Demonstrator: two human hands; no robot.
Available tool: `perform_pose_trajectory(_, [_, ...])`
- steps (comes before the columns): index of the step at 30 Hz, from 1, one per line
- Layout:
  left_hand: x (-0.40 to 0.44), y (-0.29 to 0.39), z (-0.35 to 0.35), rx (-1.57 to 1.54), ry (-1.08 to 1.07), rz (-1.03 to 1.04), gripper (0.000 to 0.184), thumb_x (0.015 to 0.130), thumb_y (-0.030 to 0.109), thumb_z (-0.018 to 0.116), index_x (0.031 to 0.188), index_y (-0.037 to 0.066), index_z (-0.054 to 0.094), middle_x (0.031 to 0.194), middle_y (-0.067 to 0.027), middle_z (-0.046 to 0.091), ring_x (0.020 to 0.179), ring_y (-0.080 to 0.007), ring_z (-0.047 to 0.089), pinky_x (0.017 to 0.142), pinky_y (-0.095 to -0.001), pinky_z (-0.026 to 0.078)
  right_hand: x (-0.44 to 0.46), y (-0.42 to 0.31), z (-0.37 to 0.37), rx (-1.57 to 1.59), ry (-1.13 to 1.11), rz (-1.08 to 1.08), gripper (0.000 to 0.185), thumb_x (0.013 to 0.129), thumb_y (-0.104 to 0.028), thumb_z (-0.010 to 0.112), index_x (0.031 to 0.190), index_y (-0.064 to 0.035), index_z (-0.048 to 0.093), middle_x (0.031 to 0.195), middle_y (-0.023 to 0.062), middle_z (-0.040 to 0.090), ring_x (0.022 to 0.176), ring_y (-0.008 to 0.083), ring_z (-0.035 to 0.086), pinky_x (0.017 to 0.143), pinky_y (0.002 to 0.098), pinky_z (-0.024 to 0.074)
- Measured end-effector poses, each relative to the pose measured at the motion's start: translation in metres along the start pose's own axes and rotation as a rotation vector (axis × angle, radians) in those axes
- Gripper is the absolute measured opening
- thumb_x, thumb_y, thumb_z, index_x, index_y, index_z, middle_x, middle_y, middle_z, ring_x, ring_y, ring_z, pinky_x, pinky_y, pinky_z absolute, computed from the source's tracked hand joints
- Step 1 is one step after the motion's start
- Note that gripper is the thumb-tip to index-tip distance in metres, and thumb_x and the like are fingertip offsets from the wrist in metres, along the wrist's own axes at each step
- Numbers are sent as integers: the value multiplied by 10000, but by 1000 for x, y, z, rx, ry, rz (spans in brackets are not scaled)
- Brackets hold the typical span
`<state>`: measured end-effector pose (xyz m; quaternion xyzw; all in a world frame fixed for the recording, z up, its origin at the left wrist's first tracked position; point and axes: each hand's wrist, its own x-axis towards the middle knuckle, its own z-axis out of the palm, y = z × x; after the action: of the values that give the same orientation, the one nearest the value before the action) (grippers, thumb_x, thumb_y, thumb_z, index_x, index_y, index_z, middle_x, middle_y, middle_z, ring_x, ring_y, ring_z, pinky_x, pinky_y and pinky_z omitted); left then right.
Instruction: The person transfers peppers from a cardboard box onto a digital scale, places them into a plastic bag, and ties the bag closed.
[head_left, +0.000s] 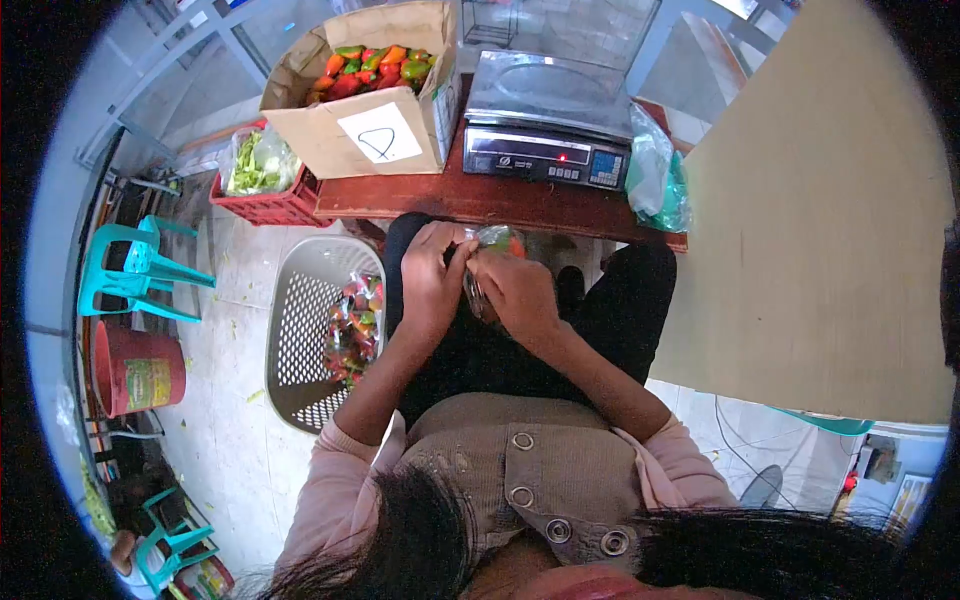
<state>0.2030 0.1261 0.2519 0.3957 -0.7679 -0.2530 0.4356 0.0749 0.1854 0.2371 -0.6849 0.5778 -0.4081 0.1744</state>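
Observation:
Above my lap, a small clear plastic bag of peppers (503, 238) is between my two hands, partly hidden by them. My left hand (432, 278) is closed, its thumb and fingers pinching the bag's edge. Close against it, my right hand (515, 292) is closed on the same bag, with the back of the hand toward me. Red and green show through the plastic. To the left of my legs stands a light grey laundry-style basket (298, 345) holding several bagged peppers (357, 325).
On the red-brown bench (420, 200) ahead stand a cardboard box (290, 135) of loose peppers (375, 72), a digital scale (548, 120) and plastic bags (655, 170). A red crate (270, 205) with greens, a turquoise chair (140, 265) and a red bucket (150, 370) are left. A wooden panel (820, 230) rises right.

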Motion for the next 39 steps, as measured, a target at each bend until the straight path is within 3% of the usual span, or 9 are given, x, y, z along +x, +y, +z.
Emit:
perform_pose_trajectory(4, [-3, -18, -10, 27, -102, 8, 91, 760, 19, 615, 769, -26, 537, 740, -172, 542, 723, -363, 538, 655, -394, 428, 25, 4, 4, -149, 181, -451, 173, 864, -180, 514, 853, -18, 576, 683, 108, 539, 562, 326, 501, 616, 386, 430])
perform_pose_trajectory(7, [-7, -23, -16, -189, -85, -196, 79, 744, -8, 630, 809, -14, 585, 767, -144, 588, 722, -312, 585, 656, -360, 455, 29, 27, 27, 425, 92, -46, 213, 869, -183, 523, 760, -4, 563, 663, 88, 545, 537, 242, 496, 584, 349, 409])
perform_pose_trajectory(9, [-9, -23, -18, -243, -78, -387, 118, 735, -10, 641, 850, 0, 621, 808, -123, 622, 750, -266, 610, 689, -337, 471, 39, 43, 44, 545, 24, 148, 252, 870, -199, 537, 706, -8, 550, 625, 68, 525, 532, 183, 478, 564, 321, 394])
perform_pose_trajectory(12, [-14, -49, -8, -30, 80, -146, 123, 732, -9, 644, 852, 1, 620, 819, -126, 624, 775, -273, 609, 704, -345, 468, 47, 50, 70, 761, 30, 411, 317, 869, -238, 559, 647, -12, 544, 598, 50, 529, 529, 123, 475, 531, 293, 381])
perform_pose_trajectory(13, [-16, -55, -5, -45, 82, -209, 130, 729, -7, 646, 856, 4, 621, 837, -132, 628, 803, -285, 608, 719, -360, 466, 47, 50, 77, 839, 50, 500, 339, 868, -254, 566, 631, -13, 545, 594, 46, 536, 529, 108, 478, 519, 286, 378])
perform_pose_trajectory(25, [-28, -58, -4, 11, 288, -188, 104, 763, -23, 622, 863, -3, 601, 822, -145, 611, 774, -288, 598, 713, -343, 463, 52, 9, 63, 677, -19, 412, 162, 879, -192, 595, 839, -35, 580, 740, -7, 571, 660, 75, 496, 621, 246, 413])
perform_pose_trajectory(31, [-17, -44, -23, -163, 285, -275, 73, 816, 1, 610, 885, -15, 594, 828, -84, 617, 779, -158, 573, 729, -269, 446, 57, 12, 71, 365, 227, -91, 151, 793, -144, 665, 823, -34, 565, 781, 66, 607, 757, 149, 576, 700, 297, 439])
perform_pose_trajectory(35, [-28, -63, -19, -257, 226, -400, 84, 849, 14, 578, 924, -19, 595, 892, -64, 628, 816, -110, 554, 750, -248, 437, 61, 17, 83, 548, 182, -34, 134, 773, -91, 660, 831, -29, 557, 782, 72, 603, 773, 175, 580, 729, 307, 440])
perform_pose_trajectory(39, [-33, -63, -11, -176, 281, -305, 127, 864, 26, 543, 966, -25, 597, 888, -126, 617, 820, -202, 595, 761, -300, 456, 70, 26, 97, 654, 204, 43, 100, 775, -41, 641, 833, -20, 562, 795, 77, 617, 764, 173, 597, 732, 297, 453])
